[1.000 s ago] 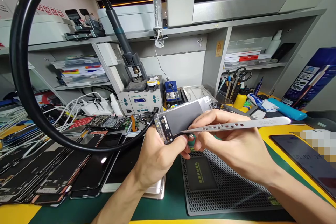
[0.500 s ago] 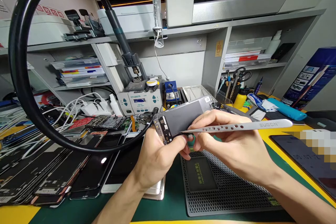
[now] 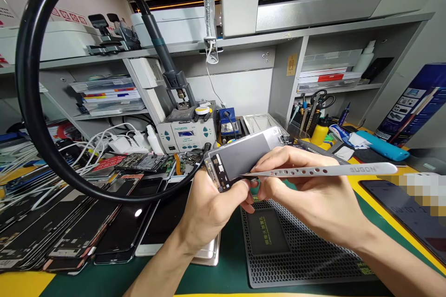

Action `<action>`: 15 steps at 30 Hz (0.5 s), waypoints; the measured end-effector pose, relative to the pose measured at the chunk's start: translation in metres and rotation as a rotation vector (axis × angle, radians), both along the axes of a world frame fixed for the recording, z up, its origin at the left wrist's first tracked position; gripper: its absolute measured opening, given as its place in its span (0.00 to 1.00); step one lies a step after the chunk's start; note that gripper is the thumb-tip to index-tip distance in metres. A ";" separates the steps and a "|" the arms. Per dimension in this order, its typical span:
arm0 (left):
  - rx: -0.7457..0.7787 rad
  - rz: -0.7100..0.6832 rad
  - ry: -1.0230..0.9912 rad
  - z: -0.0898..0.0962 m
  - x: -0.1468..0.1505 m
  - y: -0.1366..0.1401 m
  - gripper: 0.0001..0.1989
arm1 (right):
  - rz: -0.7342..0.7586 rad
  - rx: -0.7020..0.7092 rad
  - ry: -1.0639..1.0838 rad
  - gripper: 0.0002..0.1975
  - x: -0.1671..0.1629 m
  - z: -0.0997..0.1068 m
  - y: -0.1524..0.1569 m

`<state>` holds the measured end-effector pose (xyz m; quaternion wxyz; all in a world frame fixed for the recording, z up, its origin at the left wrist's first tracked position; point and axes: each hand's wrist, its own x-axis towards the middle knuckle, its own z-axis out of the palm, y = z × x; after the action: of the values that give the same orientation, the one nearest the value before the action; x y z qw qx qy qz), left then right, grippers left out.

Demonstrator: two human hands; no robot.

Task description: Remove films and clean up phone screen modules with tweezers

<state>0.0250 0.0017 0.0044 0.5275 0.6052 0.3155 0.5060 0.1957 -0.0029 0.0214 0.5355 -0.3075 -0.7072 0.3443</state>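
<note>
My left hand [image 3: 212,204] is closed around the lower left end of a phone screen assembly [image 3: 240,155], thumb on its near edge. The assembly is tilted, its grey back towards me, with a black flex circuit [image 3: 220,171] along the left end. Silver tweezers [image 3: 324,170] marked SUGON are pinched in my right hand [image 3: 299,190]. Their tips point left and lie at the assembly's near edge, by my left thumb; whether they grip anything there is too small to tell. Part of the assembly's right side is hidden behind my right fingers.
Below my hands lies a black honeycomb mat [image 3: 299,260]. Several phone screens [image 3: 121,222] are lined up on the left. A thick black hose [image 3: 26,102] loops over them from the soldering station [image 3: 186,127]. At right lies a phone [image 3: 397,209]; behind it stands a blue can [image 3: 411,102].
Both hands keep the same hold. The tweezers' handle end has swung slightly down and right, while the tips stay at nearly the same spot on the assembly.
</note>
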 end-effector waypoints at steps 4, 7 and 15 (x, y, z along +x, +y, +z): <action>0.000 -0.001 -0.009 -0.001 -0.001 0.001 0.08 | -0.042 0.033 -0.014 0.10 0.001 0.001 0.000; -0.003 -0.004 -0.008 -0.002 -0.001 0.001 0.08 | -0.075 0.057 -0.030 0.10 0.001 0.001 0.000; -0.030 -0.022 -0.046 -0.005 -0.002 0.001 0.11 | -0.066 0.037 -0.044 0.06 0.001 0.001 0.000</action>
<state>0.0232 0.0031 -0.0006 0.5493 0.5887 0.3040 0.5091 0.1962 -0.0025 0.0227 0.5366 -0.3280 -0.7145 0.3065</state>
